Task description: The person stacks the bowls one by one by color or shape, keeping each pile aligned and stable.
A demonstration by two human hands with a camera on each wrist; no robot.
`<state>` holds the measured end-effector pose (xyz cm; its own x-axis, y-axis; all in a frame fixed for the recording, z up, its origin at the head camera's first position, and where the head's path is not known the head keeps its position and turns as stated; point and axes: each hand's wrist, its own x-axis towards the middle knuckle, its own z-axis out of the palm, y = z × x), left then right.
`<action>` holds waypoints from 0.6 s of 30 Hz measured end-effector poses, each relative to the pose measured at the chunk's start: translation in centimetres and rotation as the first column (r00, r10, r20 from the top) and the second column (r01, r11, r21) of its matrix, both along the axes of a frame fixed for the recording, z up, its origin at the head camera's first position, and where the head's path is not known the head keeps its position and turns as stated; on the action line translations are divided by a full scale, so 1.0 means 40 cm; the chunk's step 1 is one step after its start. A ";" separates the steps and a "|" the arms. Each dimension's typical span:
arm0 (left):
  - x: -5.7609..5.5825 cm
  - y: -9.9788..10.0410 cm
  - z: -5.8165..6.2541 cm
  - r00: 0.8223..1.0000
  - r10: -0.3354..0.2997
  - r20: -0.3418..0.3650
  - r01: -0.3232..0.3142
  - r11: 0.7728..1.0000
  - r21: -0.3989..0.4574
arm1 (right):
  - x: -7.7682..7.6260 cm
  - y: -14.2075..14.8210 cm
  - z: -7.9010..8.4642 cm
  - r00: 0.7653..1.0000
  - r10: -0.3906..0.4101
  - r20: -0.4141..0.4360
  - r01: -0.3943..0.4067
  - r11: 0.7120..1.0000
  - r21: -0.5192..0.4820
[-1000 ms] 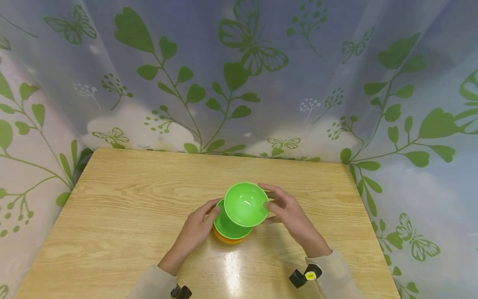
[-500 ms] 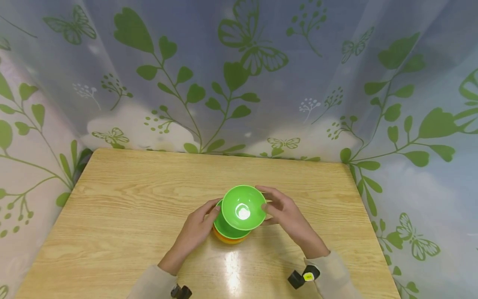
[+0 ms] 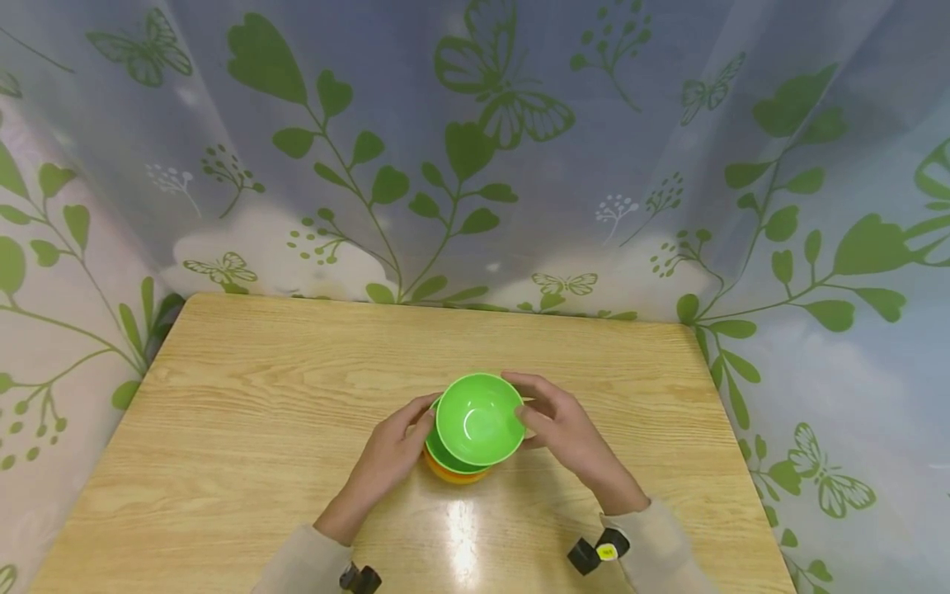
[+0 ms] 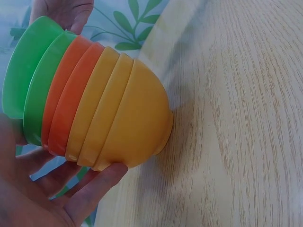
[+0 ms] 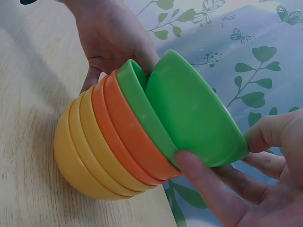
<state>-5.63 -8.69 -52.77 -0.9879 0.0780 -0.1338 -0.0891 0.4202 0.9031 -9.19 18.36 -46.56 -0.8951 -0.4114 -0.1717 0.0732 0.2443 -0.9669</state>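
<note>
A green bowl (image 3: 480, 419) hangs tilted over a nested stack, partly inside it. My right hand (image 3: 570, 431) holds this bowl by its right side, thumb at the rim and fingers beneath. The stack's own top is another green bowl (image 5: 143, 113), with two orange bowls (image 4: 71, 101) under it and three yellow bowls (image 4: 142, 109) at the bottom. Against the left side of the stack, my left hand (image 3: 395, 450) steadies it, thumb near the upper rim and fingers around the lower bowls. The stack stands upright on the table.
The wooden table (image 3: 282, 371) extends around the stack. Behind it and at both sides hang curtains (image 3: 519, 206) printed with leaves and butterflies. Black straps with small devices sit on both sleeves (image 3: 653, 536).
My right hand has lowered the top green bowl a little leftward and toward me, so it covers more of the stack. The left hand has stayed in place.
</note>
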 end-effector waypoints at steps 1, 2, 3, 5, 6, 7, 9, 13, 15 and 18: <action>0.000 0.000 0.000 1.000 0.001 0.001 -0.001 1.000 -0.002 | 0.001 -0.002 0.000 1.000 -0.001 -0.006 0.001 1.000 0.006; -0.001 0.000 0.000 1.000 0.003 0.003 -0.003 1.000 -0.004 | 0.001 -0.004 0.000 1.000 0.000 -0.012 0.000 1.000 0.009; -0.001 0.001 0.000 1.000 0.004 0.002 -0.004 1.000 -0.006 | 0.002 -0.006 -0.001 1.000 0.000 -0.019 0.000 1.000 0.012; -0.001 0.000 0.000 1.000 0.003 0.004 -0.003 1.000 -0.009 | 0.003 -0.010 -0.006 0.999 -0.004 -0.035 0.005 1.000 0.025; -0.001 0.000 0.000 1.000 0.002 0.004 -0.002 1.000 -0.010 | 0.004 -0.012 -0.009 0.999 -0.004 -0.046 0.006 0.999 0.033; -0.001 0.000 0.000 1.000 0.001 0.005 -0.001 1.000 -0.010 | 0.005 -0.014 -0.012 0.998 -0.004 -0.059 0.006 0.999 0.041; -0.002 -0.001 0.000 1.000 -0.001 0.005 0.001 1.000 -0.010 | 0.006 -0.016 -0.019 0.996 -0.003 -0.087 0.008 0.998 0.063; -0.002 -0.001 0.000 1.000 -0.003 0.002 0.003 1.000 -0.009 | 0.011 -0.020 -0.023 0.989 0.001 -0.149 0.014 0.995 0.103; -0.001 -0.001 0.000 1.000 -0.004 0.001 0.004 1.000 -0.009 | 0.012 -0.022 -0.024 0.983 0.003 -0.181 0.021 0.992 0.128; -0.001 -0.001 -0.001 1.000 -0.006 0.000 0.006 1.000 -0.004 | 0.014 -0.024 -0.027 0.973 0.009 -0.230 0.032 0.985 0.172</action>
<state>-5.65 -8.75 -52.80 -0.9875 0.0830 -0.1340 -0.0866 0.4247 0.9012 -8.64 17.40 -47.63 -0.9233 -0.3830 -0.0298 -0.1411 0.4102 -0.9010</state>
